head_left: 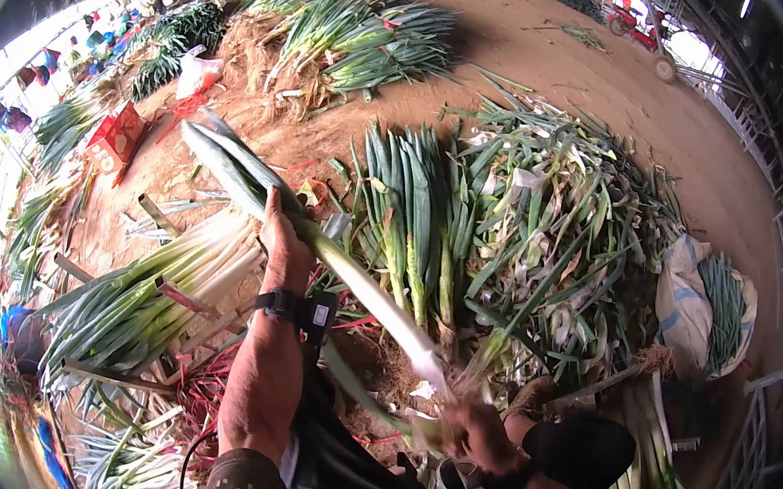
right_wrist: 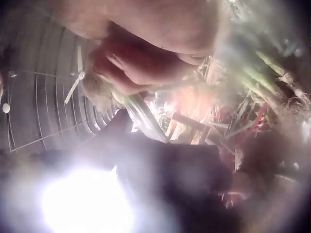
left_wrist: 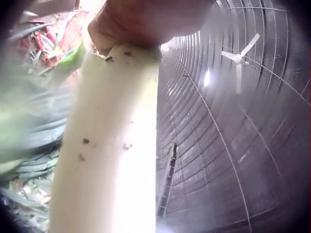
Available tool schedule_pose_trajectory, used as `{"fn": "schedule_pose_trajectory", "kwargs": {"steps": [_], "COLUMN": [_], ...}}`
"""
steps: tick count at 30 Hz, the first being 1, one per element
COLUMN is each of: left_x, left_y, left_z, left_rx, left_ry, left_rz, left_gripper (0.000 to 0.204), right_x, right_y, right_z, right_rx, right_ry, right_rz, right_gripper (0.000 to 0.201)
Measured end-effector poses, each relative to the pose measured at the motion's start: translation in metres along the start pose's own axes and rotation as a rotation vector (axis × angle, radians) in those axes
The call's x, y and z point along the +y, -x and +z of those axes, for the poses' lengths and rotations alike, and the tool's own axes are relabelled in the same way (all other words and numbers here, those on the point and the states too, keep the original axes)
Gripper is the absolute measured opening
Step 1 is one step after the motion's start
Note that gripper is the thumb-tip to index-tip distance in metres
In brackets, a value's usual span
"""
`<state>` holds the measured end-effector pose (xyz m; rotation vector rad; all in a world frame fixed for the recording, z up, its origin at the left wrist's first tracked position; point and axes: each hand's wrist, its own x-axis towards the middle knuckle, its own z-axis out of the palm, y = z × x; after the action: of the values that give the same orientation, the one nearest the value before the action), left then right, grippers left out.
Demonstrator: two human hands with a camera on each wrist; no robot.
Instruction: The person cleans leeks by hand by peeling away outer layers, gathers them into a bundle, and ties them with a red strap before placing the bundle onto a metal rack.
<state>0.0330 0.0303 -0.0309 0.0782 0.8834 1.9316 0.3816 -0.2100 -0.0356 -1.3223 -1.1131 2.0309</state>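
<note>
A long leek (head_left: pixel 375 301) slants across the middle of the head view, its leaves at upper left and its white root end at lower right. My left hand (head_left: pixel 284 246) grips it around the stalk, where green turns to white. In the left wrist view its pale, dirt-flecked stalk (left_wrist: pixel 107 136) runs down from the fingers. Just below the roots, my right hand (head_left: pixel 483 437) has its fingers curled. A peeled leaf strip (right_wrist: pixel 143 116) comes out from under those fingers in the right wrist view. The same leaf (head_left: pixel 359 387) hangs across the lap.
Leeks lie stacked in a wooden-stake rack (head_left: pixel 150 298) at left. Ahead stands an upright bunch of leeks (head_left: pixel 406 207), beside a heap of stripped leaves (head_left: pixel 560 226). A white sack (head_left: pixel 683 300) sits at right, with more leeks (head_left: pixel 647 471) by the right arm. A bigger pile (head_left: pixel 368 36) lies farther off.
</note>
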Motion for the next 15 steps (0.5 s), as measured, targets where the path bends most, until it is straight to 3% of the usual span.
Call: {"fn": "schedule_pose_trajectory", "kwargs": {"steps": [3,5,6,7,8,9,12,13,15], "left_x": [-0.004,-0.010,-0.012,-0.014,-0.008,0.001,0.022,0.023,0.024], "left_y": [0.003,0.015,0.018,0.005,-0.008,-0.020,-0.016,-0.009,0.011], "left_z": [-0.002,0.005,0.008,-0.003,-0.015,-0.029,-0.029,-0.024,-0.005], "left_rx": [-0.004,0.033,0.059,-0.024,-0.103,-0.065,0.032,0.040,0.050], "left_ry": [-0.026,-0.109,-0.119,-0.174,-0.222,-0.283,-0.289,-0.269,-0.215], "left_rz": [-0.066,-0.044,-0.046,0.021,0.087,0.114,0.239,0.247,0.270], "left_gripper": [0.030,0.031,0.032,0.037,0.041,0.049,0.051,0.051,0.051], "right_x": [-0.005,0.012,0.017,0.022,0.018,0.015,0.014,0.007,-0.009], "right_y": [0.045,0.060,0.075,0.090,0.119,0.138,0.152,0.137,0.109], "right_z": [0.015,0.001,-0.007,-0.014,-0.017,-0.023,-0.039,-0.045,-0.045], "right_rx": [0.073,0.173,0.197,0.229,0.235,0.239,0.465,0.265,0.115], "right_ry": [-0.205,0.633,0.768,0.901,0.746,0.586,0.263,0.201,1.034], "right_rz": [0.083,-0.576,-0.628,-0.682,-0.466,-0.248,-0.070,-0.070,-0.064], "right_gripper": [0.035,0.030,0.028,0.025,0.023,0.021,0.020,0.029,0.035]}}
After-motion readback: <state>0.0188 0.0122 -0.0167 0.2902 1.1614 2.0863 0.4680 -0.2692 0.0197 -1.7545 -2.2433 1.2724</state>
